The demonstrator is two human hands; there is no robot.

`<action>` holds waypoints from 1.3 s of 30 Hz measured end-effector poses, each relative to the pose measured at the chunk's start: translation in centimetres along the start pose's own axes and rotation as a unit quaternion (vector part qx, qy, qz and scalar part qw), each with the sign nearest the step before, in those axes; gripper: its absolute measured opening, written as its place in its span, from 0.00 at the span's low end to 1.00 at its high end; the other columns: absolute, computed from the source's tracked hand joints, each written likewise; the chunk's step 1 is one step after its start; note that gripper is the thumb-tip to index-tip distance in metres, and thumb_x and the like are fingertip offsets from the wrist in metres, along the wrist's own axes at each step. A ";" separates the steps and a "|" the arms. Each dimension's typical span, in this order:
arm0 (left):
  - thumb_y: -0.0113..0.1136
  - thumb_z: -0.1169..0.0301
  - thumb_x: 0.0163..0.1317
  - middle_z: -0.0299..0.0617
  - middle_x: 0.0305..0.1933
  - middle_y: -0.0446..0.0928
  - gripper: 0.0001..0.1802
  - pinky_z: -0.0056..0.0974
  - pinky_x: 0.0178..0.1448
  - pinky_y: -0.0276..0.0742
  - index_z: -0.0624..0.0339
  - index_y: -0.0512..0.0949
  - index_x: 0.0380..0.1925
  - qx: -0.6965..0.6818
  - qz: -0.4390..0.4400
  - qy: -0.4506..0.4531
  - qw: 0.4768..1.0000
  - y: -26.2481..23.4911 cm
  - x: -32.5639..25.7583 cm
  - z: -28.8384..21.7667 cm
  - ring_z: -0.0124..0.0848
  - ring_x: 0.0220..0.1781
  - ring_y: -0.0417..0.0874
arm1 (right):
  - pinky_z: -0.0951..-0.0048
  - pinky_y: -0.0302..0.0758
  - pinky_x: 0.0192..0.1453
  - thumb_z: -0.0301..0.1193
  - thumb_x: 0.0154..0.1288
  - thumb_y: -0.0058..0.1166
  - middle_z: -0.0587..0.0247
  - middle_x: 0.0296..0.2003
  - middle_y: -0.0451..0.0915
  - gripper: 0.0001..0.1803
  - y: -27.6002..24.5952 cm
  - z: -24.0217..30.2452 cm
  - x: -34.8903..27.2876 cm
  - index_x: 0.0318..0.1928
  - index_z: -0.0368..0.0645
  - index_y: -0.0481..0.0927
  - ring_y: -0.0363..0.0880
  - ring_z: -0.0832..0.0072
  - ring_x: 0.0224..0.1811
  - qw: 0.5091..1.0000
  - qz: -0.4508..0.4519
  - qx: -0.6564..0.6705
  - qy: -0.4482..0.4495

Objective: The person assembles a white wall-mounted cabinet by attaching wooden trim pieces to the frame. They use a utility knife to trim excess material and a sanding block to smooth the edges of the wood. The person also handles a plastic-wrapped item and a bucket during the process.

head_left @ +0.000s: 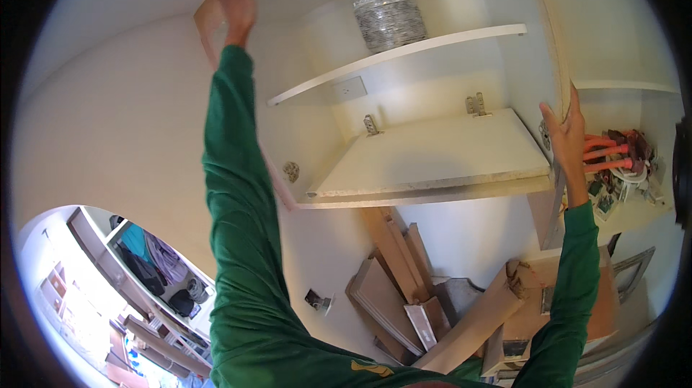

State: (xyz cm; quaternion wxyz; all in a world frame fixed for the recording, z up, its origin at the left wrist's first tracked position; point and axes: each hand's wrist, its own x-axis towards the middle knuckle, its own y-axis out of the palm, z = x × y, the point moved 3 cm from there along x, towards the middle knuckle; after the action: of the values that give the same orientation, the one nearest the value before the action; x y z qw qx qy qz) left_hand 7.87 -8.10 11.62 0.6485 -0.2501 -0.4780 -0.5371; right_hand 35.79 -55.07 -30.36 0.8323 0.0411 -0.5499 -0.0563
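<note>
I look up at a white wall cabinet (432,150) with no doors. My left hand (239,7), arm in a green sleeve, reaches high and presses on the cabinet's upper left side panel (209,16). My right hand (566,132) grips the edge of the cabinet's right side panel (551,42) near the bottom. Inside, a silver flexible duct (382,2) passes down through a white shelf (404,56). Two metal hinge brackets (476,104) stand at the back of the bottom board.
Wooden boards and panels (418,287) lean against the wall below the cabinet. The neighbouring compartment on the right holds orange pipes and wiring (613,153). A wall socket box (317,300) hangs open lower down. A doorway (144,265) at lower left shows another room.
</note>
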 end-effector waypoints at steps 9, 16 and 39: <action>0.39 0.53 0.78 0.61 0.79 0.55 0.35 0.52 0.83 0.42 0.69 0.56 0.75 -0.110 0.103 0.156 0.976 1.2 3.6 -14.3 0.54 0.82 0.52 | 0.65 0.77 0.58 0.30 0.67 0.63 0.46 0.53 0.81 0.37 -0.7 -0.6 0.5 0.73 0.37 0.62 0.81 0.65 0.51 0.999 0.013 0.022 0.030; 0.43 0.49 0.77 0.61 0.78 0.58 0.38 0.51 0.82 0.46 0.71 0.62 0.72 -0.069 0.058 -0.153 0.984 -0.9 -5.1 5.7 0.53 0.81 0.55 | 0.63 0.73 0.65 0.28 0.66 0.62 0.42 0.58 0.79 0.38 -1.3 0.3 0.5 0.73 0.37 0.62 0.79 0.60 0.59 0.998 0.037 0.020 0.042; 0.41 0.55 0.77 0.65 0.80 0.52 0.36 0.55 0.84 0.41 0.73 0.56 0.74 -0.075 0.082 0.181 0.977 5.3 7.3 -24.4 0.58 0.82 0.49 | 0.59 0.72 0.69 0.27 0.64 0.63 0.39 0.64 0.74 0.40 -1.1 -0.2 0.6 0.75 0.42 0.60 0.76 0.49 0.66 0.999 0.012 0.030 0.002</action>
State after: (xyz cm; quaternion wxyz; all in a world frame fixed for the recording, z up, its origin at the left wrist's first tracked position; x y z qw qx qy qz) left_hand 21.10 -30.32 8.94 0.7454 -0.2347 -0.2891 -0.5529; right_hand 36.18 -56.21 -30.02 0.8326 0.0592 -0.5499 -0.0297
